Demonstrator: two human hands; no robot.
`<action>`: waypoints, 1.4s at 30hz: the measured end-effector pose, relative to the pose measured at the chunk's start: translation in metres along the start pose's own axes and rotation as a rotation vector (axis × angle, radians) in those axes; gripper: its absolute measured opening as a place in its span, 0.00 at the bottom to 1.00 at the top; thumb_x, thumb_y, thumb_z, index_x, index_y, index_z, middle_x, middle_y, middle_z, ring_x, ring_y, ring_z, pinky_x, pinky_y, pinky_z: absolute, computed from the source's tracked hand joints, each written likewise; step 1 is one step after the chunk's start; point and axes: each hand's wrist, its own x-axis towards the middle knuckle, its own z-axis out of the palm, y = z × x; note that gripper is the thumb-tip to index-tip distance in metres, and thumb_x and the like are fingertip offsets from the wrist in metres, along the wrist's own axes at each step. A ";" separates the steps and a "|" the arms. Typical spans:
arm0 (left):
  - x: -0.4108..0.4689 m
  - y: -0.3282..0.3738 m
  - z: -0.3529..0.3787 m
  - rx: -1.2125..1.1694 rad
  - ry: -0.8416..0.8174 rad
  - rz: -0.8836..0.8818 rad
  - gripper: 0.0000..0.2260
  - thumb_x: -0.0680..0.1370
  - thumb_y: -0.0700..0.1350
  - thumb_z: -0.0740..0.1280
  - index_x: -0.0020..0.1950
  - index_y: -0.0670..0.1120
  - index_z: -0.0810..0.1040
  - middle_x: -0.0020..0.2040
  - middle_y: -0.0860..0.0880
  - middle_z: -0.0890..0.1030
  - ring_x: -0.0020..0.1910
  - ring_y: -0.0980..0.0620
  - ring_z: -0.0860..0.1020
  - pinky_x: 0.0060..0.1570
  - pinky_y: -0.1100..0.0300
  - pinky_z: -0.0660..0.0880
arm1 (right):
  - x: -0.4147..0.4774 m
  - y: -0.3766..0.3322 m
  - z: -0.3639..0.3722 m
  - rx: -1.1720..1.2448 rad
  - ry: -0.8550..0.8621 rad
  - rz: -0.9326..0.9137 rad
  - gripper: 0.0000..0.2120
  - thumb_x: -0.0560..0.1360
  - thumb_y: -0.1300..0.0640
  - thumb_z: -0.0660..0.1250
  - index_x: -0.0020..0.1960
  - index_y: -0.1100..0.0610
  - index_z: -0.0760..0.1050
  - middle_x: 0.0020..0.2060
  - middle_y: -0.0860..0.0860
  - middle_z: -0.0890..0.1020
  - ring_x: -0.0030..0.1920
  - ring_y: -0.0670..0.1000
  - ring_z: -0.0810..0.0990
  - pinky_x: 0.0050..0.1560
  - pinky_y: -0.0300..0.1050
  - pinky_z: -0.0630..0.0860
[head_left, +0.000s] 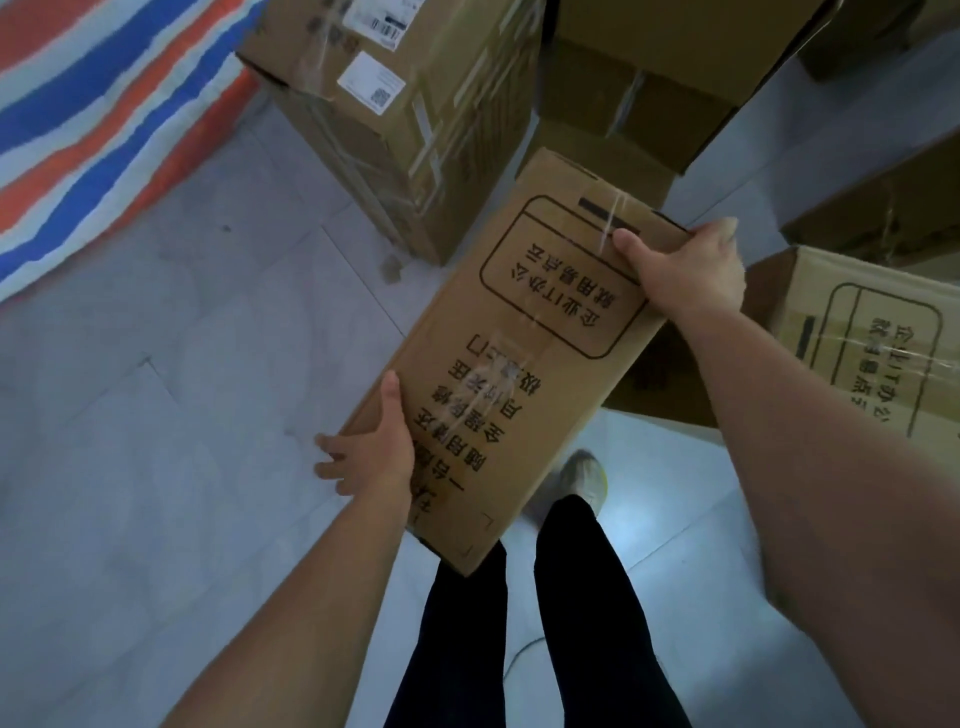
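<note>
Both arms outstretched, left hand (371, 447) low, right hand (685, 265) higher (thumbs uppermost, fingers curled in grip).

Brown cardboard box (524, 353) with black printed characters. Tarp (98, 119) striped blue, orange and white. Pale grey floor tiles (171, 415); black trousers (587, 623).

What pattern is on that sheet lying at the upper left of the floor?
The sheet has diagonal stripes of blue, orange-red and white, seen in the head view.
</note>
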 end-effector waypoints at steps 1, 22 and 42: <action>0.001 0.001 0.001 -0.048 -0.010 -0.016 0.61 0.61 0.83 0.60 0.82 0.50 0.42 0.82 0.42 0.47 0.78 0.36 0.57 0.75 0.40 0.61 | 0.001 -0.001 0.001 0.006 -0.012 -0.023 0.44 0.69 0.29 0.70 0.73 0.55 0.62 0.67 0.55 0.72 0.67 0.59 0.74 0.63 0.59 0.76; -0.044 -0.063 -0.281 -0.383 0.700 0.074 0.28 0.78 0.70 0.53 0.67 0.52 0.69 0.66 0.42 0.72 0.61 0.37 0.74 0.64 0.38 0.70 | -0.234 -0.144 0.008 -0.074 -0.258 -0.571 0.64 0.62 0.21 0.67 0.80 0.65 0.50 0.77 0.64 0.59 0.77 0.66 0.57 0.77 0.62 0.52; -0.105 -0.535 -0.769 -1.026 1.298 -0.217 0.23 0.82 0.62 0.50 0.67 0.50 0.72 0.65 0.41 0.73 0.63 0.36 0.73 0.65 0.41 0.67 | -0.929 -0.241 0.097 0.289 -0.460 -1.362 0.54 0.62 0.23 0.70 0.73 0.59 0.64 0.68 0.59 0.70 0.71 0.62 0.66 0.73 0.60 0.63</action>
